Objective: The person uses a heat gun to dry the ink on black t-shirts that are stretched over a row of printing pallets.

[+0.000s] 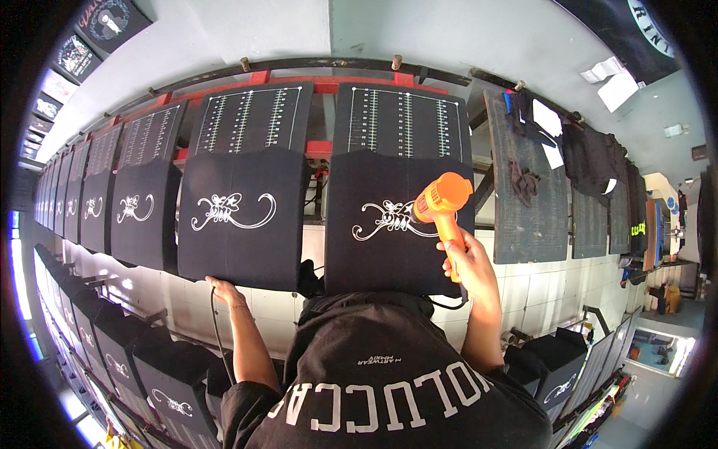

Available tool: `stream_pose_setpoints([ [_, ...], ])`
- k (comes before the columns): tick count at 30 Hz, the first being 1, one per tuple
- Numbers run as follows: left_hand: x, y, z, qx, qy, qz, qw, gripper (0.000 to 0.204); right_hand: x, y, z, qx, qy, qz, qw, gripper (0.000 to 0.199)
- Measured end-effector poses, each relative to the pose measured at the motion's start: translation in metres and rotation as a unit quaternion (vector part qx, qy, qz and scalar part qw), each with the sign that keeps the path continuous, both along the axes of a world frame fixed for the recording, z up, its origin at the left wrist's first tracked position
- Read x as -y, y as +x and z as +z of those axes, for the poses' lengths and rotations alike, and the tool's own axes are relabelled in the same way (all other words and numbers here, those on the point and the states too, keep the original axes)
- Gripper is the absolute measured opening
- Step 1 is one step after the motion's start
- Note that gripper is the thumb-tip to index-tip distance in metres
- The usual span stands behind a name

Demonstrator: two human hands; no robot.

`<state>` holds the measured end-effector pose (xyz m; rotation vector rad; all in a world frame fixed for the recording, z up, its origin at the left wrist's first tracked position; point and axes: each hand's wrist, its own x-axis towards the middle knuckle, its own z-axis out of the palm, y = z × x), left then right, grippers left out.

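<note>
My right hand (pixel 473 266) is wrapped round the handle of an orange heat gun (pixel 441 196). Its barrel is over the white curling print (pixel 383 219) on a black shirt (pixel 396 258) and hides the print's right part. That shirt is stretched over a flat printing board (pixel 407 93) with white ruler marks. At the lower edge of the neighbouring black shirt (pixel 243 258), my left hand (pixel 221 288) has its fingers closed on a dark cord (pixel 215 322), which hangs down beside my forearm. That shirt bears a similar white print (pixel 232 212).
A long row of boards with printed black shirts (pixel 134 224) runs to the left. Another row of shirts (pixel 172 393) stands behind me at lower left. On the right are bare boards (pixel 527 217), with dark cloths (pixel 591 153) and white papers (pixel 547 118). A red and black metal frame (pixel 320 146) carries the boards.
</note>
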<state>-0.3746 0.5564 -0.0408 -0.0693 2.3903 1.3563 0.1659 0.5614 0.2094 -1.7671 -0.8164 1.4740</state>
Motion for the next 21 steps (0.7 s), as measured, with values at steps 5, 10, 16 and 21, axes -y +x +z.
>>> stream_pose_setpoints([
  [5,0.017,-0.016,-0.012,-0.03,0.115,0.005,0.993,0.054,0.006,-0.002,0.005,-0.045,-0.001,0.024,0.999,0.044],
  [10,0.032,-0.041,-0.005,-0.033,0.169,0.048,0.984,0.038,0.0,-0.024,0.0,-0.066,0.026,0.04,0.997,0.047],
  [16,0.022,-0.089,0.017,-0.133,0.086,0.04,0.987,0.04,-0.006,-0.045,0.007,-0.056,0.006,0.061,0.997,0.045],
  [21,-0.023,-0.12,0.036,-0.192,0.023,-0.007,0.981,0.046,-0.009,-0.06,0.007,-0.059,-0.017,0.043,0.997,0.043],
])
